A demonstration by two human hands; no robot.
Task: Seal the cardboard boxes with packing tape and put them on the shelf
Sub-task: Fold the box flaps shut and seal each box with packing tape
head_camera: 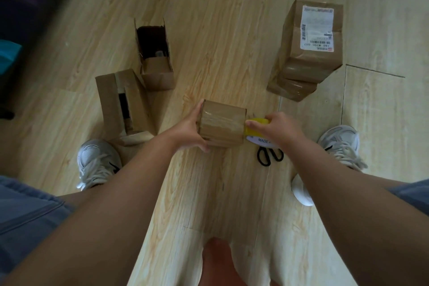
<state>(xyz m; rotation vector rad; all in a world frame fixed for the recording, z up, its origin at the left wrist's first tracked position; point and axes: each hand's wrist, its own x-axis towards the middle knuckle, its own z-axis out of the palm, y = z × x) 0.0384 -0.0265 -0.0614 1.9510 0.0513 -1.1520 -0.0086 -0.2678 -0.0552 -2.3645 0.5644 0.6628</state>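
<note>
Head view: left hand (190, 128) clasps the small brown cardboard box (222, 123); right hand (277, 126) grips the yellow tape roll (251, 133). Mid-sealing, seemingly; cutting tape next.

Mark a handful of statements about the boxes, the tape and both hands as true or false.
1. The left hand grips the small brown cardboard box. True.
2. The right hand holds the black-handled scissors. False: it holds the yellow roll of packing tape at the box's right end, and the scissors lie on the wooden floor.
3. Both cardboard boxes at the left are taped shut. False: the nearer open cardboard box and the farther open cardboard box are unsealed.
4. A white shipping label sits on top of the stack of sealed brown cardboard boxes. True.
</note>
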